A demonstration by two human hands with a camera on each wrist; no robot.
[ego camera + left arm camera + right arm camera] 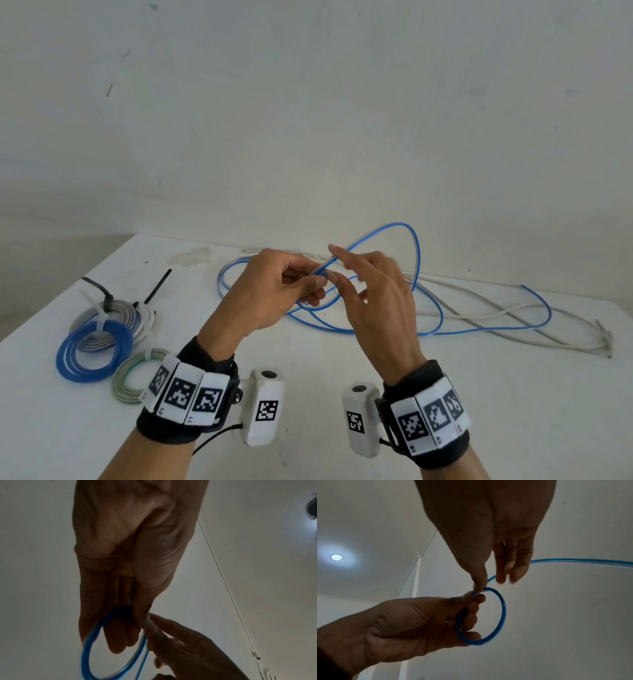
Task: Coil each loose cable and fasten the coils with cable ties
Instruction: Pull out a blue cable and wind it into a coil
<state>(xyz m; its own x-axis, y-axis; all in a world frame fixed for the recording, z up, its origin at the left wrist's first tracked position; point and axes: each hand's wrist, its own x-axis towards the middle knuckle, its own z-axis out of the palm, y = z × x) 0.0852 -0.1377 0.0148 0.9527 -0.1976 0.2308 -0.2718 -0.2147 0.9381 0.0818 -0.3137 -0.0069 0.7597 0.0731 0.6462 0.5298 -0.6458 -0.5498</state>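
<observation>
Above a white tabletop (342,394), a small loop of blue cable (500,609) is being held between two bare hands. The loop is being pinched by the left hand (270,294), thumb against curled fingers (474,616), with the ring passing round those fingers and standing out beyond their tips. At the top of the loop, just beside the left thumb, the cable is being touched by the thumb tip of the right hand (373,301); the right fingers (513,566) are being kept loosely extended, and whether anything is being gripped by them cannot be told through the motion blur. Beyond the right fingers the rest of the blue cable is being left in wide, loose curves on the tabletop, with one arc rising past the fingertips. A loose grey-white cable (507,313) is lying across the tabletop to the right of the right fingers, partly tangled with the blue one. To the left of the left fingers, finished coils are resting together: a blue coil (68,346), a green-and-white coil (120,380) and a grey coil (120,308), the last being bound with black cable ties (99,289) whose tails are sticking up. A pale wall (308,120) is rising behind the tabletop.
</observation>
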